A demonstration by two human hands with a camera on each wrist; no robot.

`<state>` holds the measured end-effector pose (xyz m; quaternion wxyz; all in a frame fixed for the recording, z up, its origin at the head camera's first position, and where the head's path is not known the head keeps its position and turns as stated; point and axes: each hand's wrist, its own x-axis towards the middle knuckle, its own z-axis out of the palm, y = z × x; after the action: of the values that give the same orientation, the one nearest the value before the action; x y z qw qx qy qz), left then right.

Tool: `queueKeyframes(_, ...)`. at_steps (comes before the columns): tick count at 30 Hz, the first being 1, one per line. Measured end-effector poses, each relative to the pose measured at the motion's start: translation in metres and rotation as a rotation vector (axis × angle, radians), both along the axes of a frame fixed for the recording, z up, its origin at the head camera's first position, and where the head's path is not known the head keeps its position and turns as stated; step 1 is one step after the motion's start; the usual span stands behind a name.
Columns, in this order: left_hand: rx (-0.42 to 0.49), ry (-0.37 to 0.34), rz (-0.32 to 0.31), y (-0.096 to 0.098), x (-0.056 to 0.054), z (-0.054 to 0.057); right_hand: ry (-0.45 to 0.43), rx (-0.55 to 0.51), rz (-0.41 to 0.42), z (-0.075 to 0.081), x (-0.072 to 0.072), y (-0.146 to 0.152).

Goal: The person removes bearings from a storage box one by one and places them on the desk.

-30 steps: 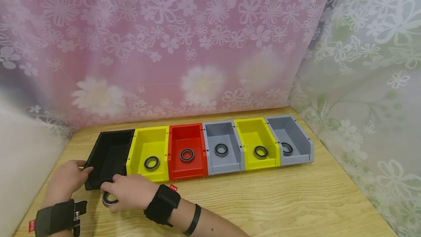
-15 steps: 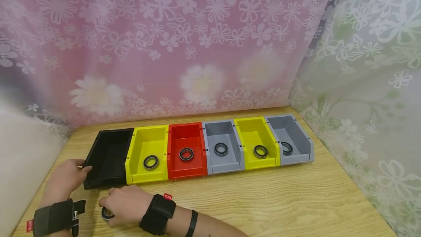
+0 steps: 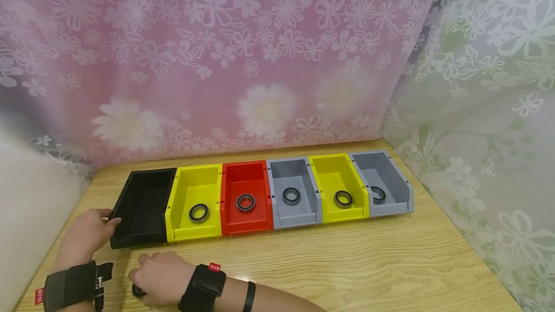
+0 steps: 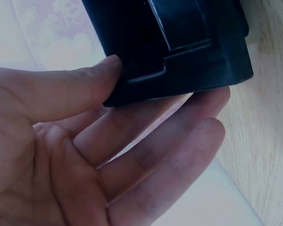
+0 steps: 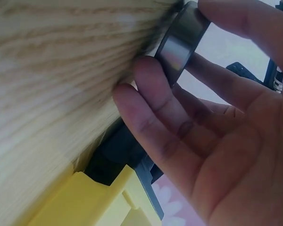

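My left hand [image 3: 86, 236] holds the black bin [image 3: 145, 206] by its left side wall. In the left wrist view the thumb lies on the wall's edge and the fingers [image 4: 165, 179] are on the outer side. In front of that bin, low over the table, my right hand [image 3: 162, 277] pinches a ball bearing [image 5: 183, 43] between thumb and fingers. The bearing's rim faces the right wrist camera; in the head view most of it is behind the hand. No bearing shows in the black bin.
Right of the black bin, joined in a row, stand a yellow bin [image 3: 195, 234], a red bin [image 3: 247, 227], a grey bin [image 3: 297, 220], another yellow bin [image 3: 347, 214] and another grey bin [image 3: 390, 209]. Each holds one bearing. The wooden table [image 3: 347, 264] extends in front; a floral curtain [image 3: 243, 61] hangs behind.
My right hand has drawn back from the black bin's front edge, down toward the near side of the table, with the bearing in its fingers. My left hand stays on the bin.
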<state>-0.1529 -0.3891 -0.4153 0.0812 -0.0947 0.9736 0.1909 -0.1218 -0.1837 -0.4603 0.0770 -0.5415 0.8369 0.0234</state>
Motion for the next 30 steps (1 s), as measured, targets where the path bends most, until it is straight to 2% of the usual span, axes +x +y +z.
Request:
queueKeyframes(5, 0.000, 0.004, -0.007, -0.0006, -0.0001, 0.0003, 0.039, -0.019, 0.020, 0.0002, 0.0023, 0.0006)
queueKeyframes(11, 0.007, -0.015, 0.016, 0.0003, -0.0001, 0.0009, 0.059, -0.039, 0.035, -0.0003, 0.0032, 0.0011)
queueKeyframes(30, 0.036, -0.023, 0.003, -0.0009, 0.0008, 0.0014, 0.021, -0.026, 0.005, -0.0002, 0.0041, 0.0011)
